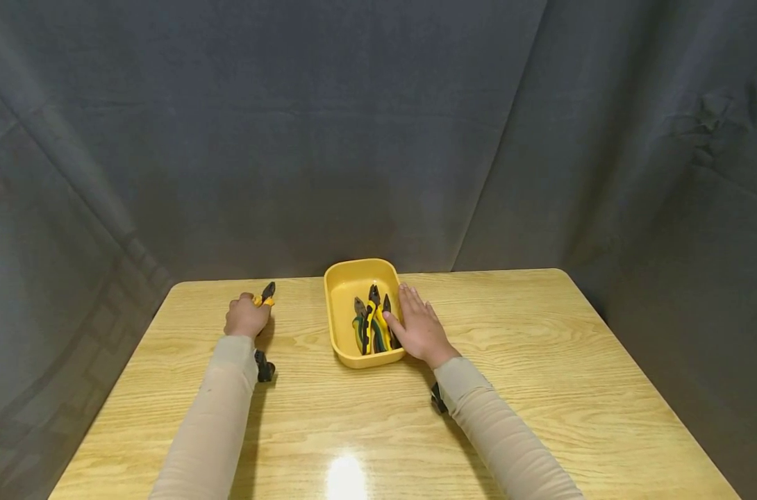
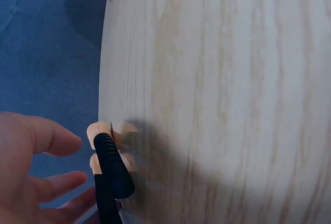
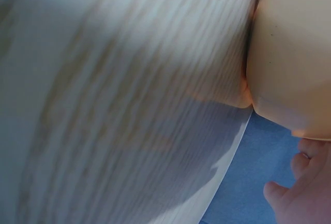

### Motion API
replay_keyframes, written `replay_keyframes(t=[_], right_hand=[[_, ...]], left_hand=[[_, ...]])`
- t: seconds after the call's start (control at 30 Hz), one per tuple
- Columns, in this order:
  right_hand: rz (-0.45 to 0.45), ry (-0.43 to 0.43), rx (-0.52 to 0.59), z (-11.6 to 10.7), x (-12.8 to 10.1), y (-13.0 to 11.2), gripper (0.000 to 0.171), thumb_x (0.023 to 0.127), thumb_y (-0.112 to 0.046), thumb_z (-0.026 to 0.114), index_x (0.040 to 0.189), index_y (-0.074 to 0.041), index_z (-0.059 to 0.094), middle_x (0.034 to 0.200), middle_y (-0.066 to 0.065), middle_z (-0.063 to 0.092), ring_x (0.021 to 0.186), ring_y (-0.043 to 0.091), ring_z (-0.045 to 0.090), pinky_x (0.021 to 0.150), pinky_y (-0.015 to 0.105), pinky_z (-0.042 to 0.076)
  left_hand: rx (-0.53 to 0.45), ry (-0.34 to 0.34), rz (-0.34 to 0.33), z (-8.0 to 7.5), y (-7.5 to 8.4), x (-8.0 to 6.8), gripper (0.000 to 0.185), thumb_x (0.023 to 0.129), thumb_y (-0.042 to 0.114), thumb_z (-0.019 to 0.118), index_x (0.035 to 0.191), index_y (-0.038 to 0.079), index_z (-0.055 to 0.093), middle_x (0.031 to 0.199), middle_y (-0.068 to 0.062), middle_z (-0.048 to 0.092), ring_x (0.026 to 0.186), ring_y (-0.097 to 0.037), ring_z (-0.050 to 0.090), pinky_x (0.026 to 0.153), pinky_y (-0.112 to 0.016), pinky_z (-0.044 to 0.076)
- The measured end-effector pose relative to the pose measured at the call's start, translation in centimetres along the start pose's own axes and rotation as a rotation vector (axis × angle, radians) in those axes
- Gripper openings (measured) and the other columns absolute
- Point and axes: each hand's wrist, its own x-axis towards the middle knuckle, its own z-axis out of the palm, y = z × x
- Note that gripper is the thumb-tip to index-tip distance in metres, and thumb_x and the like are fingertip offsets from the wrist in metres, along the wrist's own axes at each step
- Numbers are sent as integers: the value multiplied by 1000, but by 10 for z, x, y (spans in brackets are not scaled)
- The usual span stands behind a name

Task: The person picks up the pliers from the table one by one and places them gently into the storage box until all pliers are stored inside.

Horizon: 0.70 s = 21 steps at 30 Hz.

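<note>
At the left we see our left hand (image 1: 247, 318) curled around a pair of pliers (image 1: 267, 292) with yellow grips, the dark nose pointing away from us and the hand resting on the wooden counter (image 1: 541, 361). Moving right, a yellow tray (image 1: 347, 281) sits near the counter's middle, holding several more pliers (image 1: 371, 325) laid lengthwise, noses away from us. Our right hand (image 1: 419, 326) lies flat and relaxed against the tray's right wall, fingers straight, gripping nothing; we judge it steadies the tray. A dark cloth (image 1: 378, 125) hangs behind.
</note>
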Motion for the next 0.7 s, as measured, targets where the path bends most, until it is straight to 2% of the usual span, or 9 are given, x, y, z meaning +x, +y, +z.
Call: replay_keyframes(t=[0.2,0.43,0.7], right_hand=[[7,2,1,-2,-1,-2,82,106,-60,23,162,-2,11,169,14,11,155,31,12,123,54,14],[10,-5,6,-2,-2,-3,82,106,-62,22,162,-3,11,169,13,9,156,31,11,123,55,14],[10,4,16,-2,-1,-3,81,106,-60,24,162,-2,11,169,15,12,156,30,11,123,54,15]], left_hand=[[-65,5,-39,0,-6,2,61,102,24,42,153,-9,32,141,-39,39,125,-56,44,100,-64,43],[-140,23,-26,-1,-14,4,57,103,19,43,148,-16,35,142,-38,44,128,-55,45,104,-59,43],[-182,20,-23,-2,-15,2,53,104,15,35,147,-15,37,146,-37,42,132,-52,43,107,-59,41]])
